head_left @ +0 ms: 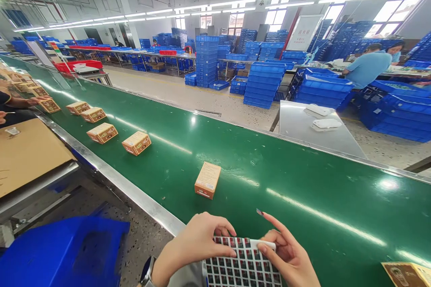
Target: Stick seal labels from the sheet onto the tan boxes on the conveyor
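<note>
A glossy green belt (269,175), smooth and edged with steel rails, runs from the upper left of the frame to the lower right. Behind it, in the upper middle, ribbed blue plastic crates (262,83) stand in square stacks. A flat brown cardboard sheet (27,152) lies at the left edge, and a bare steel table (313,136) sits right of centre.

On the belt lie small rectangular orange cartons: four in a row (103,132) at middle left, one alone (208,180) at centre, plus more, too blurred to count, farther up left beside another person's hand (35,101).

At the bottom centre, a sticker sheet (242,267), a white grid of small dark squares, lies between the wearer's hands. The left hand (198,242) curls over its upper left corner, fingers pressed on it. The right hand (289,255) pinches the sheet's top edge with its thumb, while its raised fingertip carries one tiny sticker (260,212).
</note>
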Demonstrator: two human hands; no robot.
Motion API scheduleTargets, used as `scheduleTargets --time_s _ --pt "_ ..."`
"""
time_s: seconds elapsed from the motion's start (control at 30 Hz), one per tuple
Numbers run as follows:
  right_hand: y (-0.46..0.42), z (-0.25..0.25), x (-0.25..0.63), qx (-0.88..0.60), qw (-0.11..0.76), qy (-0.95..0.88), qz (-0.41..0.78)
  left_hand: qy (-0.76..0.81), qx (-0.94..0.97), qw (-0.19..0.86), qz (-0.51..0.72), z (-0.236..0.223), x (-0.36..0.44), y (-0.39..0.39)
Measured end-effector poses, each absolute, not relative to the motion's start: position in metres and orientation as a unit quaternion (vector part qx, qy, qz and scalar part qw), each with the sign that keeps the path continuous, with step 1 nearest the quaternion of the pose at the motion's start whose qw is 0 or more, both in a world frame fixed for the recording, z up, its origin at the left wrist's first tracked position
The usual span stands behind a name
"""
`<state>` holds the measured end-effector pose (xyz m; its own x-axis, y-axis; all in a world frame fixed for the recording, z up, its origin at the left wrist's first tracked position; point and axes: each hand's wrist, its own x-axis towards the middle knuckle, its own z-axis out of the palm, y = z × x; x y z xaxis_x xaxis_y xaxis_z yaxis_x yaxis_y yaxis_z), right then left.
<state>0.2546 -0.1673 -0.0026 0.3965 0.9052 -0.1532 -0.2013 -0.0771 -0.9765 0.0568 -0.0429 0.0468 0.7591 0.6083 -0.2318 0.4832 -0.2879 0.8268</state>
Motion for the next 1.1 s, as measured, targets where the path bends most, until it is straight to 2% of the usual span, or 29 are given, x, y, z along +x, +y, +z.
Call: scheduleTargets --time_s 0.27,0.5,0.8,1.1 --pt "-0.162 -0.011 0.256 -0.563 0.602 -0.304 0.477 0.39 0.754 0.523 0.072 0.031 0.05 -0.043" --pt "-0.115 -0.031 0.276 -0.536 0.649 -0.257 0.475 0.299 0.751 0.584 0.072 0.041 0.011 -0.024" --pt "-0.045 -0.034 0.262 -0.516 0.665 -0.264 0.472 0.299 0.822 0.477 0.083 0.031 0.034 -0.017" --pt "-0.051 -0.04 0.262 -0.535 0.715 -0.071 0.443 0.255 0.879 0.4 0.048 0.016 0.061 -0.016"
